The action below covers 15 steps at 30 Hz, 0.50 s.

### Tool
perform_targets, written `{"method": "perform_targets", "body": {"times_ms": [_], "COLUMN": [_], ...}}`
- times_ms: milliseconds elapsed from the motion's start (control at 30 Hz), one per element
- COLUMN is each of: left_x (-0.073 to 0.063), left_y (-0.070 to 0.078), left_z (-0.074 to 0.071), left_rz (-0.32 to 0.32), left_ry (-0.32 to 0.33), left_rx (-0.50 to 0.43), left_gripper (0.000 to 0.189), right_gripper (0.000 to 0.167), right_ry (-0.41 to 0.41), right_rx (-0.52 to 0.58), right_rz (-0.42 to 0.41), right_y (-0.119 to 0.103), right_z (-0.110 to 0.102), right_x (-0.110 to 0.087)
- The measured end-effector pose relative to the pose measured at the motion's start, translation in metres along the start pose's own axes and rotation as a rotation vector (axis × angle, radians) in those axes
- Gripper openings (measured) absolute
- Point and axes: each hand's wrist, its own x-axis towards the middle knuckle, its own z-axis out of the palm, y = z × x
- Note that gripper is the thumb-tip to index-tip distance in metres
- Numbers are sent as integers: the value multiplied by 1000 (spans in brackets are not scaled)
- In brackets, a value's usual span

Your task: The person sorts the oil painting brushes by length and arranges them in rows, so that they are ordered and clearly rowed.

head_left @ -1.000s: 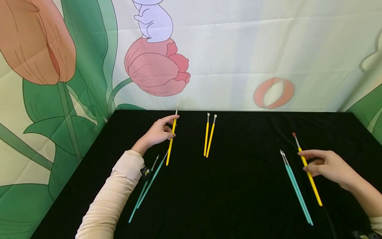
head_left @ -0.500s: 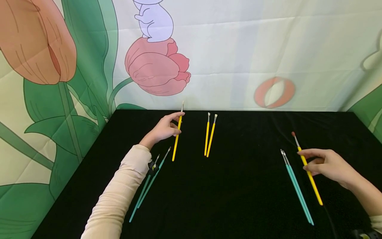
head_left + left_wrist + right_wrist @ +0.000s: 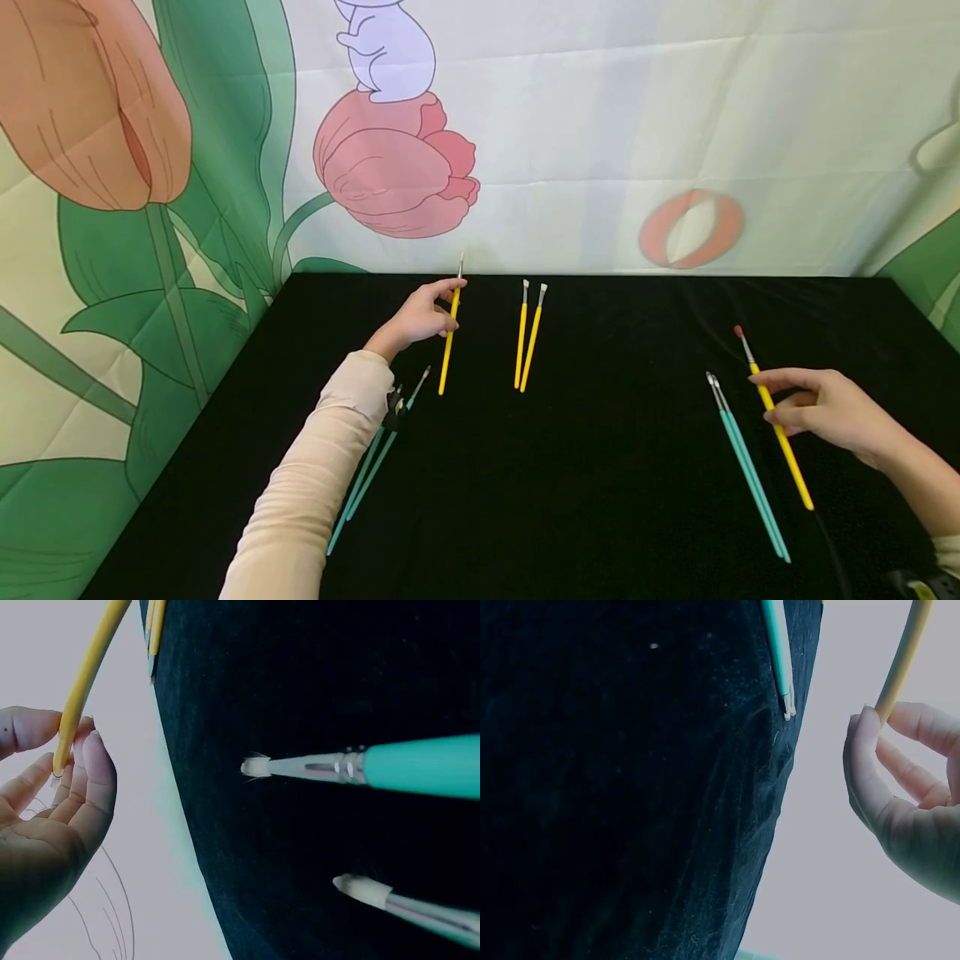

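My left hand (image 3: 422,315) pinches a yellow-handled paintbrush (image 3: 447,358) between thumb and fingers, its pale bristles pointing away from me. Just right of it, two yellow paintbrushes (image 3: 531,350) with white angled tips lie side by side on the black cloth. At the right, my right hand (image 3: 828,412) pinches another yellow paintbrush (image 3: 793,467), which has a red-brown tip. In the right wrist view the thumb and fingers meet on its yellow handle (image 3: 904,660). Left of that hand lies a pair of teal paintbrushes (image 3: 750,475), close together.
Two more teal paintbrushes (image 3: 367,479) lie under the left forearm, partly covered by the wrist; their pale tips show large in the left wrist view, one teal brush (image 3: 420,766) above the other. A printed curtain (image 3: 570,150) with tulips hangs behind the black cloth (image 3: 600,500).
My left hand has moved right and slightly away with its yellow paintbrush, closer to the two lying yellow ones. My right hand stays nearly in place with its paintbrush.
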Motion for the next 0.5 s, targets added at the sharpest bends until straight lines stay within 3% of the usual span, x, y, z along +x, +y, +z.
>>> {"method": "perform_targets", "body": {"times_ms": [167,500], "left_x": [6,21], "left_y": [-1,-1], "left_z": [1,9], "left_rz": [-9,-47], "left_ry": [9,24], "left_rx": [-1,-50], "left_gripper": [63,63], "right_gripper": [43,38], "right_ry": [-2,-9], "right_rx": [-22,10], "right_rz": [21,-12], "right_y": [-3,2], "right_z": [1,0], "right_x": [1,0]}}
